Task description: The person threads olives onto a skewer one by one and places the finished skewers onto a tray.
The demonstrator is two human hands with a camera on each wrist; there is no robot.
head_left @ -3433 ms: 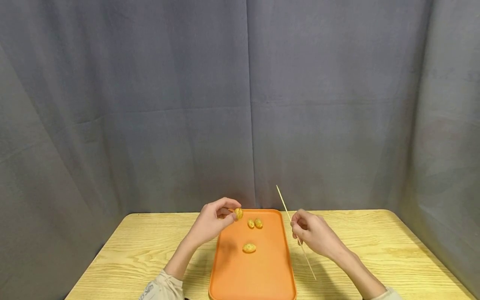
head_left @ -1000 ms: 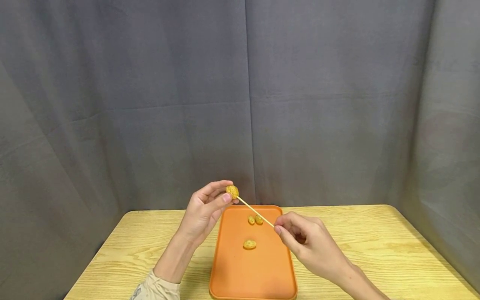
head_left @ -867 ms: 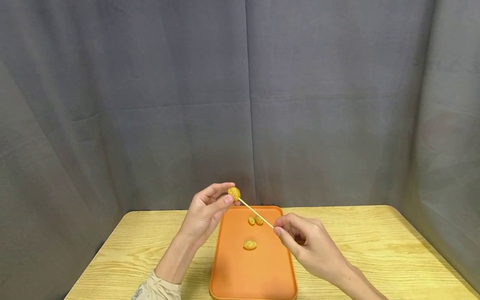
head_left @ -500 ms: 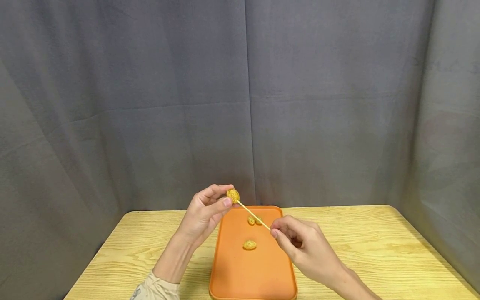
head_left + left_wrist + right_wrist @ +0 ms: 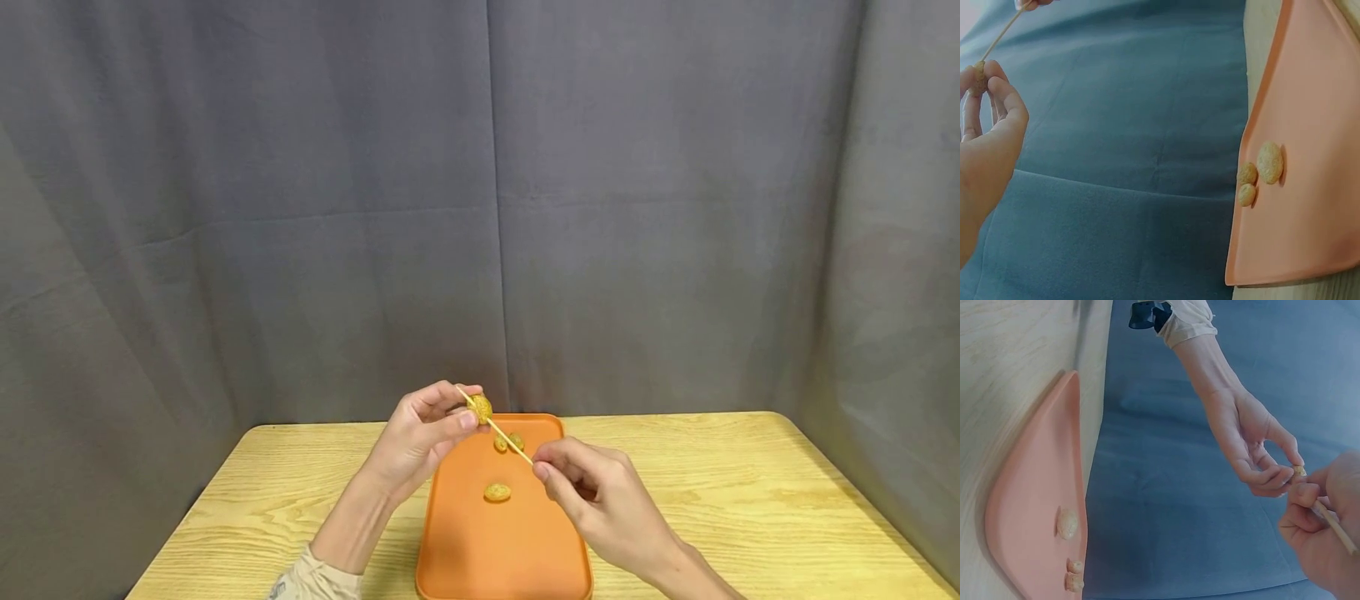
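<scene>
Pinching a bumpy yellow ball (image 5: 480, 408) with thumb and fingertips, the left hand (image 5: 412, 433) holds it up in the air over the far end of the orange tray (image 5: 504, 550). The right hand (image 5: 611, 500) has its own grip on a thin wooden skewer (image 5: 512, 444), squeezing it between thumb and fingers. The skewer slants up into the ball, and its tip sticks out on the other side, close to the left hand's fingers. The ball hides the part in between. In the right wrist view, the back end of the skewer pokes out behind the right hand.

Below, three more yellow lumps are on the tray. A small round lump (image 5: 500, 444) sits right beside a second small lump (image 5: 518, 438) near the far end. A bigger, longer lump (image 5: 497, 492) lies nearer to the person, apart from those two.

The tray lies on a pale wood-grain tabletop (image 5: 720, 500). A tan sleeve (image 5: 315, 579) with dark marks covers the left arm. In the right wrist view, a dark thing (image 5: 1142, 315) is next to the sleeve, too cut off to name. Gray curtains (image 5: 345, 167) hang behind the tabletop and on both sides.
</scene>
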